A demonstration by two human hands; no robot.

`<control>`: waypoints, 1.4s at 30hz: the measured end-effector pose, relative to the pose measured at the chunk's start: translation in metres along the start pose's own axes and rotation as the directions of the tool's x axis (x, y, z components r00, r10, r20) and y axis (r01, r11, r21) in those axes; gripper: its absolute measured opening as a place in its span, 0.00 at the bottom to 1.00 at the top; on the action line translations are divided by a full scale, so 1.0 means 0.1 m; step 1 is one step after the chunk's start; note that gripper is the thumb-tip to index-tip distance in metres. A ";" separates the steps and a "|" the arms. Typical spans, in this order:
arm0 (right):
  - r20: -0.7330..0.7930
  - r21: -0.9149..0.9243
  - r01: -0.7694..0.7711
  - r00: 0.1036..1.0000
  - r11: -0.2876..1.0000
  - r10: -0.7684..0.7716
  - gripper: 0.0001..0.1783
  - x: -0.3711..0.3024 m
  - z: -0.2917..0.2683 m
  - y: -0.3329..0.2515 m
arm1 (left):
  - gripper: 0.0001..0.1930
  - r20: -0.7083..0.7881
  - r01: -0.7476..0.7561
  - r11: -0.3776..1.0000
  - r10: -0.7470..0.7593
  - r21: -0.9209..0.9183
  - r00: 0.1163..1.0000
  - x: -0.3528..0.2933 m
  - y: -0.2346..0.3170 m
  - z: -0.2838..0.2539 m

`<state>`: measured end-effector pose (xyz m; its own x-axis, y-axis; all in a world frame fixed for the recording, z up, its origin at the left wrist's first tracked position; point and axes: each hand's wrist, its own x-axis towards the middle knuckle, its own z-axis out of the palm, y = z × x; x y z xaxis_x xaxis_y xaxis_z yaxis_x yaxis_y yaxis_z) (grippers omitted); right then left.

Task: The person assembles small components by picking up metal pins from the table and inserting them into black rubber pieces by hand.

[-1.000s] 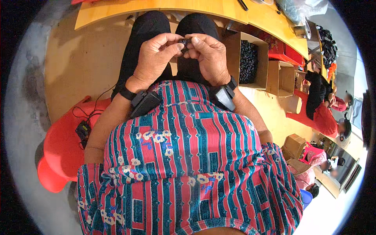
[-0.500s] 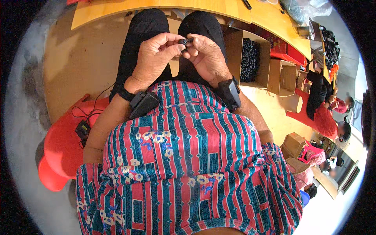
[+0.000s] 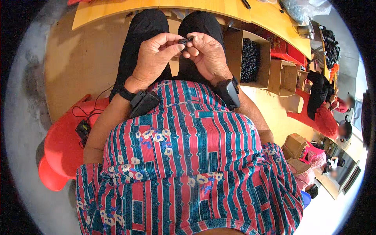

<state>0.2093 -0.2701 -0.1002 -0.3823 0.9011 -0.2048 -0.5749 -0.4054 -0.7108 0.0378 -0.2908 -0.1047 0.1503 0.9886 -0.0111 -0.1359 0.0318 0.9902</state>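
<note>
Above my lap, both hands meet at a small black part (image 3: 182, 41). My left hand (image 3: 154, 56) pinches it between thumb and fingertips. My right hand (image 3: 205, 55) pinches a second small black piece (image 3: 190, 38) right beside the first; whether the two are joined I cannot tell. The exact kind of either piece is too small to make out. Each wrist carries a dark strap with a black box. My knees in black trousers (image 3: 150, 23) lie beneath the hands.
A yellow wooden table (image 3: 196, 4) runs along beyond my knees. To the right, a cardboard box (image 3: 264, 62) holds many small black parts, with another open carton (image 3: 288, 80) beside it. A red stool (image 3: 66, 141) stands at left. Co-workers (image 3: 327, 119) sit at far right.
Both hands stay in nearly the same place, with only slight finger movement around the black pieces.
</note>
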 end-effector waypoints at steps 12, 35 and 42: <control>0.019 -0.078 0.051 0.999 0.996 -0.050 0.11 -0.04 0.01 0.00 | 0.09 0.006 -0.012 0.999 0.012 -0.042 1.000 -0.04 0.00 0.03; 0.000 -0.174 0.059 0.998 0.983 -0.060 0.10 0.04 0.13 0.01 | 0.08 0.027 0.003 1.000 -0.002 -0.007 1.000 -0.02 0.07 -0.09; -0.024 -0.207 0.069 0.997 0.976 -0.075 0.09 0.05 0.16 0.02 | 0.07 0.026 0.026 0.999 -0.027 0.018 0.999 -0.03 0.13 -0.10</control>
<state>0.1946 -0.2693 -0.0918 -0.3204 0.9325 -0.1666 -0.4372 -0.3016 -0.8473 0.0257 -0.2914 -0.0932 0.1790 0.9833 -0.0341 -0.1147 0.0553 0.9919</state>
